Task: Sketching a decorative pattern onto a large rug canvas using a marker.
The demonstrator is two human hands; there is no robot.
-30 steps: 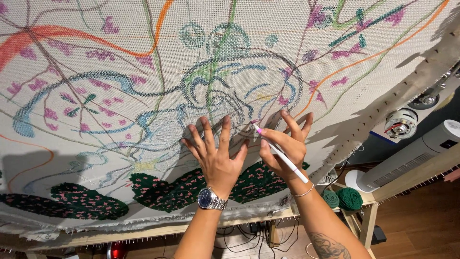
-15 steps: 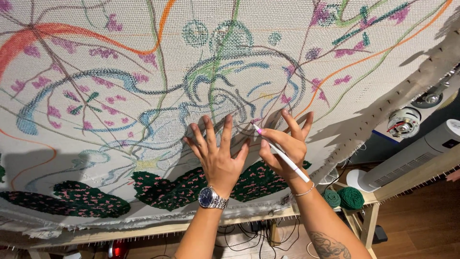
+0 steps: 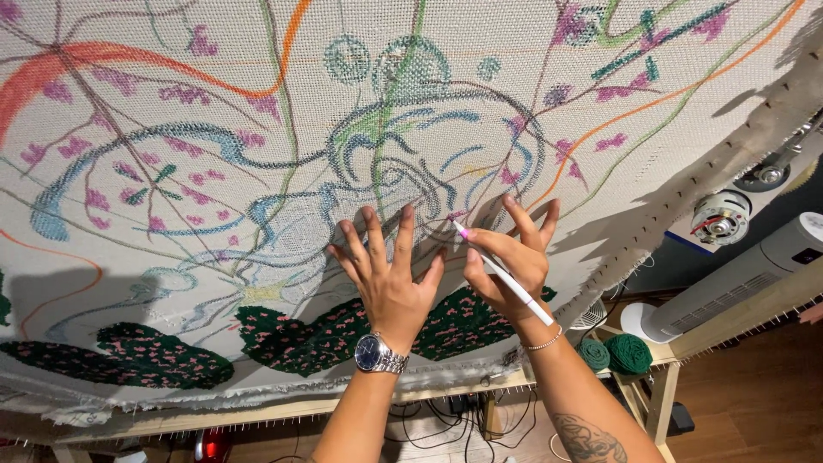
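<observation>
A large white canvas cloth [image 3: 214,103] stretched on a wooden frame carries drawn coloured lines in orange, blue, green and purple, and dark green tufted patches with pink dots [image 3: 326,330] along its lower part. My left hand [image 3: 390,279], with a wristwatch, lies flat on the cloth with fingers spread. My right hand [image 3: 510,257] holds a white marker with a pink tip [image 3: 501,273], the tip touching the cloth beside the left hand's fingers. A small pale card seems pressed under the right fingers.
The wooden frame rail [image 3: 283,411] runs under the cloth, with cables below it. Two green yarn balls [image 3: 613,353] sit at the lower right. A white tower fan [image 3: 737,279] and a small round fan [image 3: 591,315] stand to the right on a wooden floor.
</observation>
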